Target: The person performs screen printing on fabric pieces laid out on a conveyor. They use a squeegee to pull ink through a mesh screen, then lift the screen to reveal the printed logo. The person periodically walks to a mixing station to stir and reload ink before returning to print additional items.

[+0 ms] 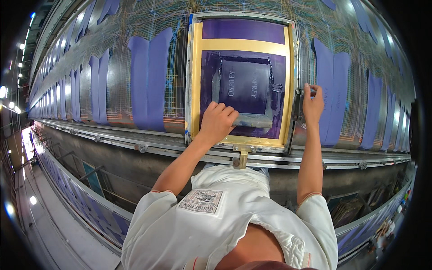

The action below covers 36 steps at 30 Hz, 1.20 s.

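My left hand [218, 120] is closed around the left end of a squeegee [254, 120], a grey bar smeared with ink. The squeegee lies across the lower part of a printing screen [281, 112], below a dark rectangle of wet purple ink [245, 83] with pale lettering in it. Yellow tape [243, 45] lines the screen's metal frame. Just beyond the frame's right side, my right hand [313, 102] hovers with fingers loosely bent and apart, and nothing shows in it. The undersides of my fingers are hidden on both hands.
Purple fabric pieces [150, 81] lie in pairs along the long table, left of the screen, and more purple pieces [333, 90] lie to its right. A metal rail [180, 150] with bolts runs along the near edge. A bracket [243, 157] juts from the frame toward me.
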### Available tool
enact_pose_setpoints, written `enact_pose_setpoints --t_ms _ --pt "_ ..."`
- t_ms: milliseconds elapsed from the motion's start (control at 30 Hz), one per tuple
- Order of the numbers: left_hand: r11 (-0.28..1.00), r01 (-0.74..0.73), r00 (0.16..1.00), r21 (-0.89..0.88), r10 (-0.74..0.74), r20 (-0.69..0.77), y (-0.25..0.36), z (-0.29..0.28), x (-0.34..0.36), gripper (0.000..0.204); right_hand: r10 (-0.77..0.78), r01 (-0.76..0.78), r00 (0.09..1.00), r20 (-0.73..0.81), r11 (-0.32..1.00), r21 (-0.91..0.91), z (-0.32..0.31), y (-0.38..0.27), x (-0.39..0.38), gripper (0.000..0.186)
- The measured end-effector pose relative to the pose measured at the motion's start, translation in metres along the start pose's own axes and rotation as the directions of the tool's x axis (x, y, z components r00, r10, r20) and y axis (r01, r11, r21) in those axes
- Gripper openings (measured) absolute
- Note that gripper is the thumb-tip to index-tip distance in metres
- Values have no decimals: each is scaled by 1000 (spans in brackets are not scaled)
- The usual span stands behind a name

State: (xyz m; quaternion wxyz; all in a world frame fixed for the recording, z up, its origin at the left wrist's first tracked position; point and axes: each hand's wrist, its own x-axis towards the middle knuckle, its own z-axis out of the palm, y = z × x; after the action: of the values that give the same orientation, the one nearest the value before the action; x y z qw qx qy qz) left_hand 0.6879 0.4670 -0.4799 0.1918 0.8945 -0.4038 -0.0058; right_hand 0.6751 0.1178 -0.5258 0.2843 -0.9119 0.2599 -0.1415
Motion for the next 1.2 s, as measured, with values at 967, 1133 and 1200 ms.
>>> enact_pose_setpoints --t_ms 967,1133,1200 --pt "998 56 996 -32 -54 64 -256 -144 -242 32 84 -88 996 25 930 356 213 -283 -135 24" --pt "997 78 985 1 -77 151 -285 -151 -201 30 -14 17 998 69 999 -43 214 -283 -128 29" --pt "997 48 990 62 -56 132 -315 -154 -162 32 -203 213 975 87 968 -134 201 -296 -106 33"
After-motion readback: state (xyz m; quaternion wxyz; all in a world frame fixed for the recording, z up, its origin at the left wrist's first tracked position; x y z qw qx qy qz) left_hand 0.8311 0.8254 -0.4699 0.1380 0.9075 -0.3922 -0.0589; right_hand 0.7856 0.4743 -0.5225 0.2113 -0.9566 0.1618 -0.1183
